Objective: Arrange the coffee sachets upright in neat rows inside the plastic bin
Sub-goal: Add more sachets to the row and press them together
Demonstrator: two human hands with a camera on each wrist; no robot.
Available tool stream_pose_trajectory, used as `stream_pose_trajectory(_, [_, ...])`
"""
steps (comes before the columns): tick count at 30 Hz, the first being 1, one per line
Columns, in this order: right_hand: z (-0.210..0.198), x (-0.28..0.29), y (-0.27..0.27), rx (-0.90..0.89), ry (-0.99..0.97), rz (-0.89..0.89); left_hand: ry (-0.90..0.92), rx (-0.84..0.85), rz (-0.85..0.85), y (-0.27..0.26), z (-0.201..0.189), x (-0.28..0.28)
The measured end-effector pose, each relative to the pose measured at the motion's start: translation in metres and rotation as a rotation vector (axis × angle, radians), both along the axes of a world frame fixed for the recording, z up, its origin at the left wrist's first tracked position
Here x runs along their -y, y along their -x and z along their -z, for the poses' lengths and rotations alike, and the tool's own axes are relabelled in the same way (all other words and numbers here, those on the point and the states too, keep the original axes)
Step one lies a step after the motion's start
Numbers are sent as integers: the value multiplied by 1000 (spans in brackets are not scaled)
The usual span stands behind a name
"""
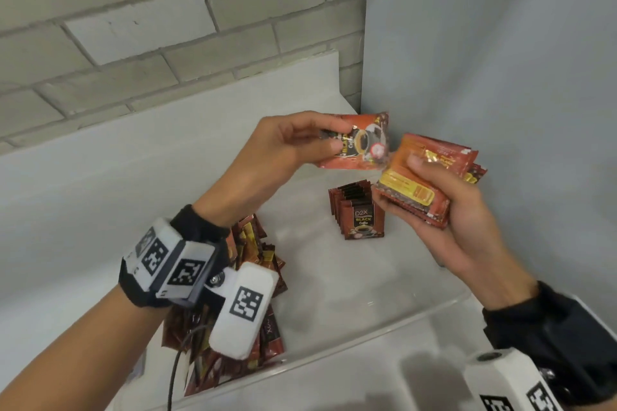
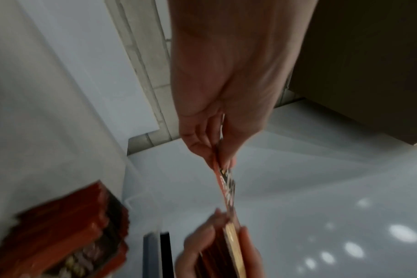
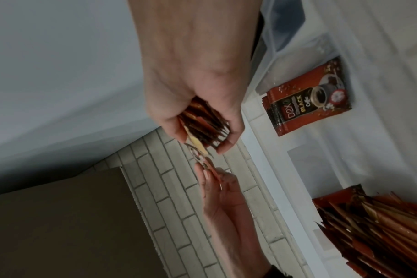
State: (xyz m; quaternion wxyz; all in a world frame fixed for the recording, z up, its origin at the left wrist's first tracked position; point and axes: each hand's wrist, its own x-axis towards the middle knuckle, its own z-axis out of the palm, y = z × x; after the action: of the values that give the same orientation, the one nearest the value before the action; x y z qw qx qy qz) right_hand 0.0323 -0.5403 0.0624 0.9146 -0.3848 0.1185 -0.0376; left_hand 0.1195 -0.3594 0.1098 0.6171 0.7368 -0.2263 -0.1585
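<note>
A pale brick wall [image 1: 140,27] fills the head view from 9 to 12 o'clock, meeting a smooth grey wall [image 1: 500,60] that runs from 12 down to 4 o'clock. Below the bricks lies a white worktop [image 1: 83,197]. In the right wrist view, a brown cardboard-coloured panel [image 3: 60,225] sits at 8 o'clock beside the bricks.

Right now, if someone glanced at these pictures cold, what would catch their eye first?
Probably the two hands raised mid-frame over the clear plastic bin: the left hand pinches a single coffee sachet, while the right hand grips a fanned stack of sachets. Below them a short upright row stands in the bin, with a loose heap at its left.
</note>
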Motion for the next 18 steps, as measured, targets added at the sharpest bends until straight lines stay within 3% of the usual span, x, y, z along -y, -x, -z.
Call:
stream_pose_trajectory(8, [11, 3, 0, -11, 15, 190, -667, 435, 620, -9, 18, 1])
stream_pose_trajectory(18, [13, 2, 1, 9, 53, 177, -805, 730, 722, -11, 57, 38])
